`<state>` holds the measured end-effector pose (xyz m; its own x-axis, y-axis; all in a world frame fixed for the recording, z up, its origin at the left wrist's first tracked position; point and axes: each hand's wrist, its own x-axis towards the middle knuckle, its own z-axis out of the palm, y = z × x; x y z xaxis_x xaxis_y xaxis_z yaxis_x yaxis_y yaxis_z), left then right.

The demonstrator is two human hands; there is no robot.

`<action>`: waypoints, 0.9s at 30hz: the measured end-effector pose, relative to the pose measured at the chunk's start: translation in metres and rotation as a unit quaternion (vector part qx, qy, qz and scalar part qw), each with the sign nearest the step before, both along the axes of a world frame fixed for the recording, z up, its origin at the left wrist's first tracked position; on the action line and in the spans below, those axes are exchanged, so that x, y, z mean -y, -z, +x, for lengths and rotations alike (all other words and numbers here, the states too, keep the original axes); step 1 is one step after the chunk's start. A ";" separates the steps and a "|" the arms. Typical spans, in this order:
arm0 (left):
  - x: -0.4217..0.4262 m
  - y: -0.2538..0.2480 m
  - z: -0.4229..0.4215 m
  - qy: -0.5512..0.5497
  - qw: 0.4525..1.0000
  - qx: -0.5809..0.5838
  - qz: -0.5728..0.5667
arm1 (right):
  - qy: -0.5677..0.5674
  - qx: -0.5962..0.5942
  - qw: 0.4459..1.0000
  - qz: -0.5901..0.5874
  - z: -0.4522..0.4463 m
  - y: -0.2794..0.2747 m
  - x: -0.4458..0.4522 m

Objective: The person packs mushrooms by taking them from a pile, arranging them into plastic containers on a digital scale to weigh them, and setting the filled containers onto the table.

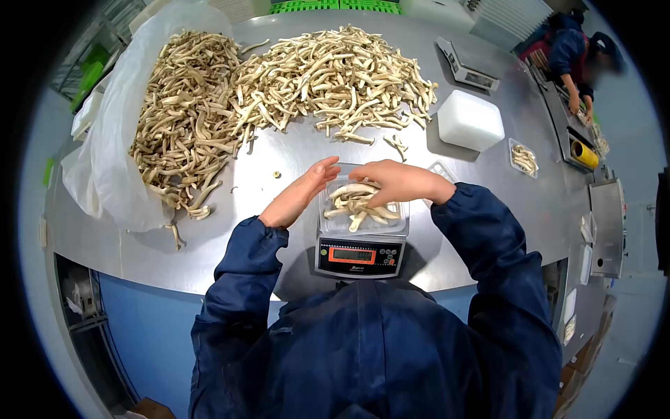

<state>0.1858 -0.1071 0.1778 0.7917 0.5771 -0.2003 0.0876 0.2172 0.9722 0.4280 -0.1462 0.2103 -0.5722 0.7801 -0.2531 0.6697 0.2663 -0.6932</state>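
In the head view, a clear plastic tray (329,221) rests on a digital scale (359,267) in front of me. Long pale mushrooms (359,202) lie crosswise inside it. My left hand (303,192) is at the tray's left edge, open, its fingers extended and holding nothing. Over the tray's right side, my right hand (401,183) is cupped with thumb and fingers apart, on or just above the mushrooms. It covers part of the pile, so contact is hard to judge. The scale's display is lit, but I cannot read its figures.
A large mushroom heap (335,84) covers the back of the steel table (279,157), beside a plastic bag (105,160). At right are a stack of white trays (471,120), a filled tray (523,157) and another scale (467,66). A co-worker (569,52) works at far right.
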 end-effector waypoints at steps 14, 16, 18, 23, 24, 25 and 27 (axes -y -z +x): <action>0.040 -0.005 -0.049 -0.165 0.985 0.013 0.051 | 0.420 -0.079 0.901 -0.079 0.136 0.058 -0.013; 0.055 -0.005 -0.059 -0.216 0.976 0.014 0.030 | 0.401 0.003 0.916 0.009 0.137 0.091 -0.026; 0.070 -0.004 -0.072 -0.283 0.959 0.007 0.018 | 0.351 0.115 0.918 0.147 0.129 0.116 -0.040; 0.092 0.000 -0.101 -0.326 0.943 -0.058 0.038 | 0.312 0.274 0.902 0.123 0.107 0.131 -0.066; 0.093 0.002 -0.106 -0.329 0.942 -0.061 0.038 | 0.310 0.281 0.903 0.101 0.103 0.131 -0.071; 0.094 0.002 -0.108 -0.334 0.939 -0.068 0.042 | 0.311 0.288 0.902 0.080 0.100 0.131 -0.074; 0.093 0.000 -0.109 -0.341 0.935 -0.078 0.054 | 0.304 0.309 0.897 0.087 0.097 0.133 -0.074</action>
